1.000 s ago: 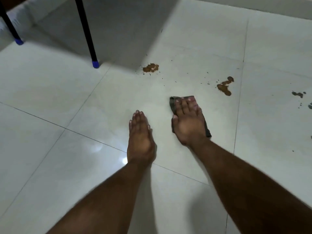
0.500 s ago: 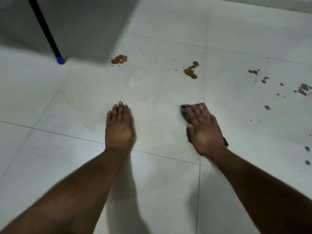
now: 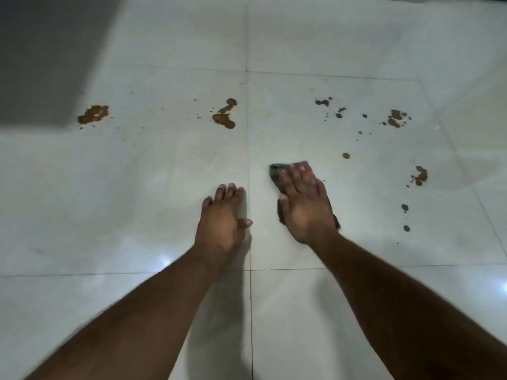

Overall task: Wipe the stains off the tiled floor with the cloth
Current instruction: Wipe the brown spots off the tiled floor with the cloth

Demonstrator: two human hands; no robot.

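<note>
Now, from the head view: right hand [image 3: 306,205] flat on the cloth [image 3: 277,174], fingers straight and close together, pressing it to the tiled floor [image 3: 137,187]. Cloth peeking out past the fingertips and along the thumb side, long axis running away from the wrist. Left hand [image 3: 222,223] just left of the cloth, planted bare on the tile, fingers straight and slightly spread, gripping nothing. Nearest mark: small round spot [image 3: 346,155], beyond the cloth and a touch right, apart from it. Bigger brown splotch [image 3: 225,117] beyond the cloth and off to the left. More blots [image 3: 419,176] well right of the cloth. Looks like a forward-right push for the right hand, being nearer.
</note>
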